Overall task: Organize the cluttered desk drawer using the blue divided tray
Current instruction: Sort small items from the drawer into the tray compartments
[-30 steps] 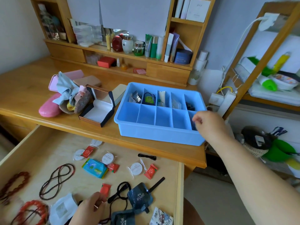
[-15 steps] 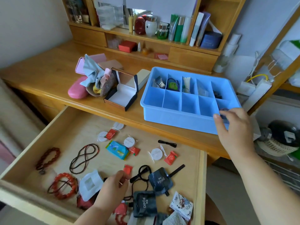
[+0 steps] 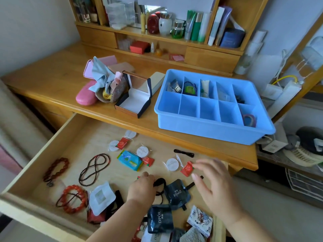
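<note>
Head view: drawer (image 3: 73, 137) pulled open below desk (image 3: 52, 81). Blue tray (image 3: 206, 131) on desk at right, near front edge, two rows of five cells. Back row holds small items: foil packet, green tag, white tube, clear bag, dark bits. Front row bare except rightmost cell, with a purple band (image 3: 249, 119).

Right hand (image 3: 213, 182) over drawer's right side, fingers spread wide and straight, holding nothing, fingertips just beside a red sachet (image 3: 187, 169); blurred, contact cannot be told. Left hand (image 3: 141, 188) down mid-drawer, fingers curled under at a black cord (image 3: 160, 183) and a red sachet's corner; what it pinches, if anything, cannot be told.

Drawer contents: white discs and red sachets toward back, teal wipe pack (image 3: 130, 159), black bow clip (image 3: 183, 152), dark bead necklace (image 3: 94, 169), brown bracelet (image 3: 56, 169), red bracelet (image 3: 74, 198), white pouch (image 3: 102, 197), dark DPOR pouches (image 3: 176, 193) at front.

Desk left of tray: open jewellery box (image 3: 134, 100), pink case (image 3: 86, 96), pile of cloth.
</note>
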A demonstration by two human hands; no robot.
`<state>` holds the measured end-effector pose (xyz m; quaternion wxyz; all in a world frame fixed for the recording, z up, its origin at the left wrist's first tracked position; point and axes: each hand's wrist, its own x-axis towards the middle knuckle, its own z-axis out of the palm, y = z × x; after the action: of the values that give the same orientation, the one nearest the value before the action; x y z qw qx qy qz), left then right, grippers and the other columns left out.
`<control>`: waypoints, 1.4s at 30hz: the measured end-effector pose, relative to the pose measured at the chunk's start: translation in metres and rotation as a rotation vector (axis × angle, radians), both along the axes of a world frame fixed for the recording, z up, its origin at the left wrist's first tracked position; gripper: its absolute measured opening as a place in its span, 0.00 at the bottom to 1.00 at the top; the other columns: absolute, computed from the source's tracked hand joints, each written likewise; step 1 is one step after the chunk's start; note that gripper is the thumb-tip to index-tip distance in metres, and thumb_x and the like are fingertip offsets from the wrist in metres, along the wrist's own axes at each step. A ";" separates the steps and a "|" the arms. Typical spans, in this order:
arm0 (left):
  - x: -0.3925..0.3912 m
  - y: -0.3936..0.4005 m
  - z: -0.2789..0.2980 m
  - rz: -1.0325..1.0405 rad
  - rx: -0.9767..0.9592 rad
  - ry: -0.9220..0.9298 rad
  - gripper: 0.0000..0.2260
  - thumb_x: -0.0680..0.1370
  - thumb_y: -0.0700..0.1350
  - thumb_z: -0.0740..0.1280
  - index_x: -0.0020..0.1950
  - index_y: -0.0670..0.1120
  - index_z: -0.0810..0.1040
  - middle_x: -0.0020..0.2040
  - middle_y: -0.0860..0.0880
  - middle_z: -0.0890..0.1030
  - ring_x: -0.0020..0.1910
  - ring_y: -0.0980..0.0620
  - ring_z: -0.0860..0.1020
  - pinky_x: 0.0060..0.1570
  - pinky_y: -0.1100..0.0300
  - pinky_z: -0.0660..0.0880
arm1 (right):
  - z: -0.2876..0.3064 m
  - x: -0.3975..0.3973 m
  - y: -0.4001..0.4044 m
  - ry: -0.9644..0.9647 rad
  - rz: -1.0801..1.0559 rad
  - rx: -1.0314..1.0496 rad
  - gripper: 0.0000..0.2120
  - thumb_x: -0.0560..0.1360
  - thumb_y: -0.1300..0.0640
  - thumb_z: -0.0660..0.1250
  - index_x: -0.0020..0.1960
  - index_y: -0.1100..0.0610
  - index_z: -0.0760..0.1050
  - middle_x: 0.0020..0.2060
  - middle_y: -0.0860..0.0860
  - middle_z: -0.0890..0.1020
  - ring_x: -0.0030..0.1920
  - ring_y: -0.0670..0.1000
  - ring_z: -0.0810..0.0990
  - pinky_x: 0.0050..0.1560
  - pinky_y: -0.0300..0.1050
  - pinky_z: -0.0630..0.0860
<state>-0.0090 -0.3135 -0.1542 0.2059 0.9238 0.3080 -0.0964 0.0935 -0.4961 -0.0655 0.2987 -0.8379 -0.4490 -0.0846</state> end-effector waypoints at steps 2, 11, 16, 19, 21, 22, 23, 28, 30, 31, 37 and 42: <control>-0.004 0.003 0.011 0.049 -0.069 -0.083 0.06 0.78 0.49 0.63 0.52 0.49 0.75 0.50 0.51 0.77 0.47 0.51 0.77 0.45 0.57 0.75 | -0.007 -0.006 -0.006 0.131 -0.001 0.023 0.14 0.76 0.50 0.61 0.52 0.57 0.80 0.49 0.46 0.81 0.52 0.45 0.79 0.56 0.39 0.75; 0.052 -0.015 0.176 -0.006 -0.671 -0.646 0.08 0.70 0.45 0.75 0.34 0.54 0.78 0.30 0.54 0.82 0.23 0.61 0.73 0.24 0.70 0.67 | 0.047 0.061 -0.029 -0.076 -0.325 0.447 0.12 0.75 0.55 0.63 0.51 0.60 0.80 0.53 0.55 0.79 0.57 0.53 0.75 0.62 0.48 0.70; 0.159 -0.047 0.221 -0.078 -0.814 -0.661 0.06 0.73 0.42 0.72 0.38 0.46 0.77 0.34 0.49 0.84 0.24 0.58 0.74 0.28 0.66 0.73 | 0.062 0.116 -0.043 0.327 -0.479 0.523 0.13 0.78 0.57 0.63 0.62 0.53 0.73 0.59 0.44 0.73 0.63 0.46 0.71 0.65 0.47 0.68; 0.217 -0.068 0.213 0.001 -0.777 -0.579 0.08 0.72 0.42 0.73 0.47 0.42 0.78 0.30 0.46 0.80 0.21 0.58 0.73 0.26 0.66 0.73 | 0.056 0.122 -0.043 0.377 -0.433 0.559 0.13 0.79 0.58 0.60 0.62 0.50 0.73 0.60 0.44 0.76 0.63 0.45 0.73 0.65 0.47 0.71; 0.241 -0.078 0.202 -0.011 -0.662 -0.514 0.14 0.72 0.43 0.73 0.54 0.40 0.76 0.30 0.45 0.79 0.21 0.57 0.74 0.25 0.66 0.72 | 0.053 0.119 -0.043 0.303 -0.455 0.574 0.13 0.78 0.61 0.62 0.62 0.54 0.75 0.59 0.44 0.76 0.62 0.41 0.73 0.63 0.45 0.73; 0.248 -0.082 0.198 -0.058 -0.529 -0.492 0.14 0.72 0.44 0.73 0.54 0.42 0.76 0.33 0.45 0.79 0.25 0.56 0.76 0.27 0.66 0.72 | 0.051 0.117 -0.043 0.264 -0.466 0.579 0.13 0.77 0.63 0.63 0.62 0.56 0.76 0.59 0.45 0.77 0.61 0.39 0.73 0.62 0.43 0.74; 0.252 -0.086 0.194 -0.120 -0.360 -0.473 0.14 0.71 0.45 0.73 0.53 0.43 0.76 0.37 0.46 0.80 0.32 0.54 0.78 0.32 0.64 0.71 | 0.049 0.115 -0.044 0.228 -0.473 0.585 0.13 0.77 0.64 0.64 0.61 0.58 0.76 0.59 0.46 0.78 0.60 0.40 0.74 0.61 0.42 0.74; 0.258 -0.118 0.196 -0.490 0.403 -0.214 0.05 0.75 0.42 0.65 0.42 0.47 0.71 0.47 0.47 0.81 0.46 0.46 0.79 0.37 0.59 0.68 | 0.042 0.108 -0.045 0.157 -0.449 0.605 0.13 0.75 0.68 0.65 0.58 0.62 0.78 0.58 0.49 0.80 0.60 0.44 0.77 0.61 0.36 0.72; 0.262 -0.122 0.194 -0.618 0.570 -0.105 0.03 0.77 0.41 0.61 0.44 0.48 0.72 0.49 0.49 0.81 0.48 0.48 0.79 0.39 0.58 0.68 | 0.041 0.107 -0.045 0.166 -0.434 0.613 0.13 0.75 0.68 0.64 0.59 0.62 0.77 0.59 0.50 0.79 0.61 0.43 0.76 0.61 0.36 0.72; 0.261 -0.122 0.196 -0.680 0.600 -0.033 0.05 0.78 0.42 0.59 0.47 0.48 0.74 0.49 0.49 0.79 0.51 0.48 0.79 0.41 0.57 0.69 | 0.041 0.107 -0.046 0.169 -0.429 0.614 0.13 0.76 0.67 0.63 0.60 0.62 0.77 0.59 0.50 0.79 0.61 0.43 0.75 0.62 0.35 0.71; 0.242 -0.094 0.215 -0.817 0.277 0.002 0.14 0.82 0.44 0.52 0.56 0.40 0.74 0.49 0.44 0.74 0.53 0.42 0.73 0.50 0.50 0.71 | 0.041 0.107 -0.050 0.201 -0.400 0.558 0.16 0.78 0.61 0.60 0.64 0.61 0.74 0.61 0.49 0.77 0.62 0.38 0.72 0.62 0.26 0.65; 0.157 -0.068 0.202 -0.639 0.037 -0.834 0.10 0.79 0.42 0.62 0.53 0.40 0.82 0.50 0.46 0.82 0.52 0.51 0.77 0.54 0.61 0.71 | 0.040 0.104 -0.051 0.169 -0.412 0.512 0.15 0.78 0.63 0.62 0.64 0.60 0.74 0.64 0.50 0.76 0.64 0.39 0.70 0.64 0.26 0.64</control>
<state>0.1485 -0.3813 0.0474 0.2548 0.9351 -0.0956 0.2268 0.1974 -0.5466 -0.0253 0.5122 -0.8128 -0.2080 -0.1835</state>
